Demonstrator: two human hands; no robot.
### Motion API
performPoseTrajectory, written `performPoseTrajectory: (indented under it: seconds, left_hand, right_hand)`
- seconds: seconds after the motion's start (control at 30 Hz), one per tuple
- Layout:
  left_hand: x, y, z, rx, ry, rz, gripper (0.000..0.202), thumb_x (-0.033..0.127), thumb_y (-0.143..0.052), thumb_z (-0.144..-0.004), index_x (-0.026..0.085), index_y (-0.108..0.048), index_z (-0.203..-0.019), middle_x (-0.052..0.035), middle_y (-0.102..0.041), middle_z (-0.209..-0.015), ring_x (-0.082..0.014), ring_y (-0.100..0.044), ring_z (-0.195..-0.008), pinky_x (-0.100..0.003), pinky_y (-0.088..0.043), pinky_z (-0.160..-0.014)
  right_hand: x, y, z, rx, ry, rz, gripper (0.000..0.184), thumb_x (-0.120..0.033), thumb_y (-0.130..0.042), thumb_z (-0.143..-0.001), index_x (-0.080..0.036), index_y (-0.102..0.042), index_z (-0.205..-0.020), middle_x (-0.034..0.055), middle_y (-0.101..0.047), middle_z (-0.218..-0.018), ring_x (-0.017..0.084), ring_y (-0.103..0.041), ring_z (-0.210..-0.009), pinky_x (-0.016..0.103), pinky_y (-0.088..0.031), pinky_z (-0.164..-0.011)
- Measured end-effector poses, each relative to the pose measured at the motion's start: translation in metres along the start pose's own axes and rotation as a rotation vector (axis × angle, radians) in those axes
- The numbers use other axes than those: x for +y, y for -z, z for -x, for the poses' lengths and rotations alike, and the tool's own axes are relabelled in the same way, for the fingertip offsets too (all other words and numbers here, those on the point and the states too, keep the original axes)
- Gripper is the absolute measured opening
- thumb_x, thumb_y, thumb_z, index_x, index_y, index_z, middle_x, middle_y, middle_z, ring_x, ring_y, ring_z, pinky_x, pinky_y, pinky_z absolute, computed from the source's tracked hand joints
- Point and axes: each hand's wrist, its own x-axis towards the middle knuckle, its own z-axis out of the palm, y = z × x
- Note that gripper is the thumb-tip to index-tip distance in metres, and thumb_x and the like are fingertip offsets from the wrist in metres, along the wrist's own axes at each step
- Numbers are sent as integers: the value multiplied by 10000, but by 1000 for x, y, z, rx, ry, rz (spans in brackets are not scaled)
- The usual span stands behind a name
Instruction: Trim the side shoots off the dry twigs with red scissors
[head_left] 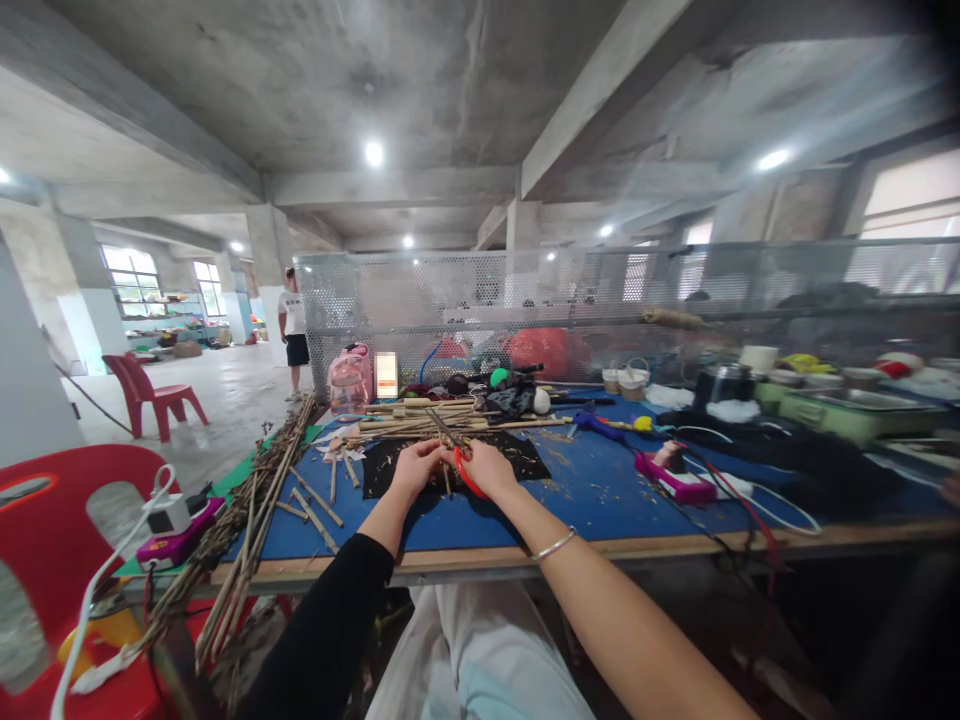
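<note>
My left hand [415, 467] is closed on a thin brown stick [448, 433] that slants up over a black cloth [525, 455] on the blue table [600, 495]. My right hand [489, 467] is closed around the red handles of a pair of scissors [466, 476], right beside the left hand, with the blades at the stick. A silver bangle [553, 545] circles my right wrist, and a black sleeve covers my left forearm. A pile of long sticks [442, 418] lies just beyond both hands.
A bundle of long twigs [247, 520] hangs off the table's left edge. Pink tools with cables [675, 482] lie to the right. Red plastic chairs [45, 560] stand at left. A mesh partition [600, 290] backs the table. A person [294, 330] stands far off.
</note>
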Motion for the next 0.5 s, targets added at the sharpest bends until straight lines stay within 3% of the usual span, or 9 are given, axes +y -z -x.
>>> performPoseTrajectory:
  seconds: [0.2, 0.33, 0.5]
  left_hand:
    - [-3, 1, -2, 30, -27, 17, 435, 383, -706, -559, 97, -662, -885, 5, -566, -533, -43, -408, -398, -164, -294, -382]
    - [-2, 0, -2, 69, -34, 12, 465, 378, -720, -538, 88, -661, -897, -25, -604, -595, -58, -445, -420, -172, -308, -388]
    - [4, -1, 2, 126, -43, -45, 451, 370, -721, -541, 89, -676, -891, -45, -635, -631, -74, -477, -452, -176, -317, -398]
  right_hand:
    - [-7, -1, 1, 11, 4, 68, 636, -702, -391, -695, -166, -545, -1000, 131, -626, -969, 247, -583, -921, 301, -407, -735]
    - [-10, -2, 0, 91, 36, 91, 651, -708, -384, -694, -147, -534, -989, 149, -619, -971, 263, -571, -933, 318, -409, -736]
    - [-10, -6, 3, 78, 9, 64, 592, -664, -319, -764, -153, -539, -967, 147, -632, -940, 246, -594, -887, 306, -407, -725]
